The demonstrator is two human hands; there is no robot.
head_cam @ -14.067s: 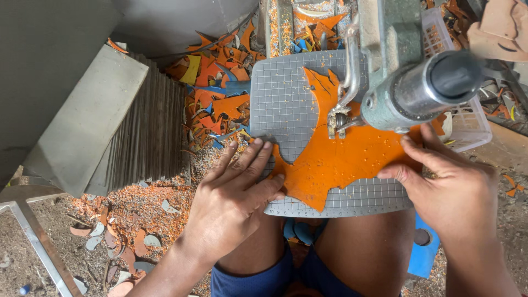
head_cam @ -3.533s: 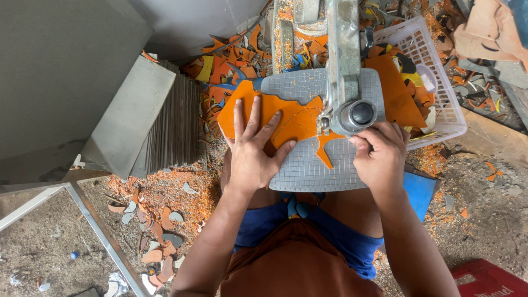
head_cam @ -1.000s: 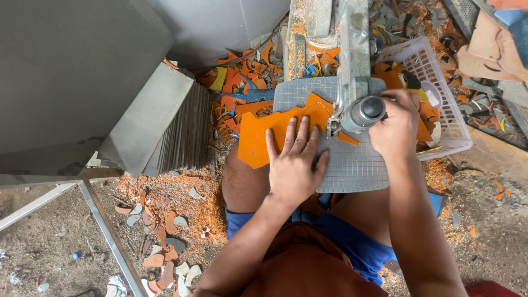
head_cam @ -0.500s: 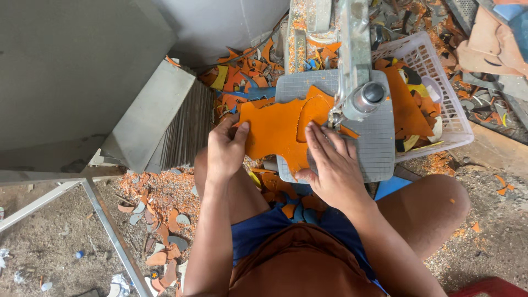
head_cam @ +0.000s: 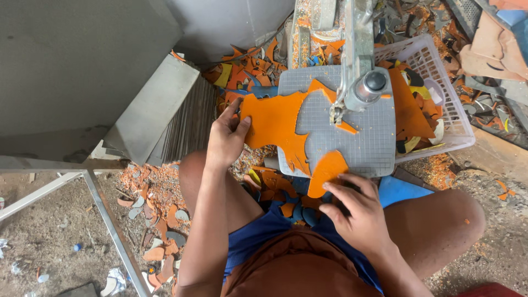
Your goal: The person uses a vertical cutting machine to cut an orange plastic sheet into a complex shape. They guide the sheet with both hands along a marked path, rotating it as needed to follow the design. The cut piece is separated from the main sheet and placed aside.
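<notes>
Left hand [head_cam: 226, 137] is closed on the edge of the big orange sheet [head_cam: 275, 124]; a cut orange piece [head_cam: 326, 171] is pinched by the right hand [head_cam: 357, 212], below the grey cutting table [head_cam: 363, 143].

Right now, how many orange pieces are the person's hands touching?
2. A large orange sheet under the left hand on the grey cutting table; a small cut-off orange piece at the right hand.
</notes>
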